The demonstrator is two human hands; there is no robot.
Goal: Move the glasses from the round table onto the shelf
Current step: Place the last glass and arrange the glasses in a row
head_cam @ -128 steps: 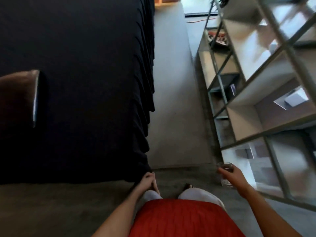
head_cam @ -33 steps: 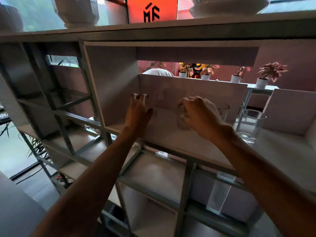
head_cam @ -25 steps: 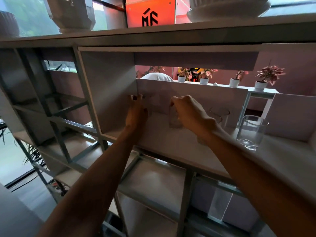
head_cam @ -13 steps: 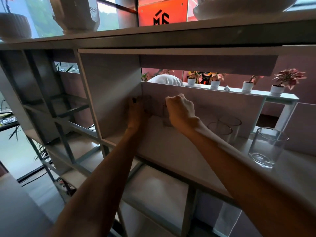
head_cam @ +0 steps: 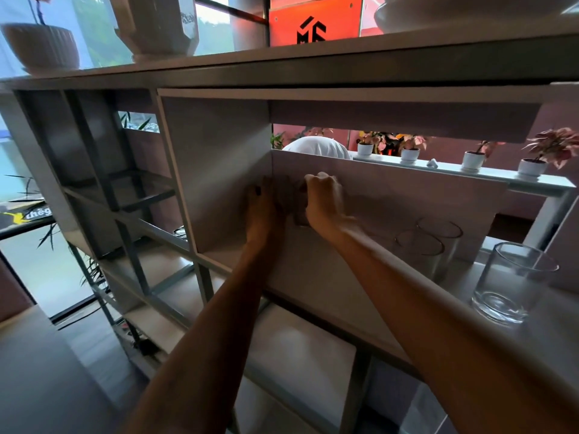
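Item: shelf (head_cam: pixel 313 277), pale boards on a grey frame, open compartments, seen from below and in front

Near right: one clear empty glass (head_cam: pixel 513 281), upright on the shelf board, well apart from both hands

Mid right: two more clear glasses (head_cam: pixel 429 245), upright, touching or nearly so, one just behind the other, against the compartment's back panel

Far left corner of the same compartment: both hands, close together
- Right hand (head_cam: pixel 322 198): fingers curled shut over the top of a small clear glass (head_cam: pixel 299 211), which stands at or just above the board; contact with the board cannot be told
- Left hand (head_cam: pixel 261 208): fingers together and fairly straight, pointing up, palm facing the held glass, just beside it; whether it touches or grips the glass cannot be told, blurred

Top board, far: white ribbed pot (head_cam: pixel 40 47) at left, white faceted vase (head_cam: pixel 156 25) beside it, edge of a white bowl (head_cam: pixel 470 10) at right

Writing: orange sign (head_cam: pixel 315 21) behind the top board, black angular logo reading roughly "MF"; black sign (head_cam: pixel 25 214) far left, yellow figure and letters "theg", rest cut off

Behind the shelf: row of small white pots with pink-leaved plants (head_cam: pixel 470 153) on a pale ledge
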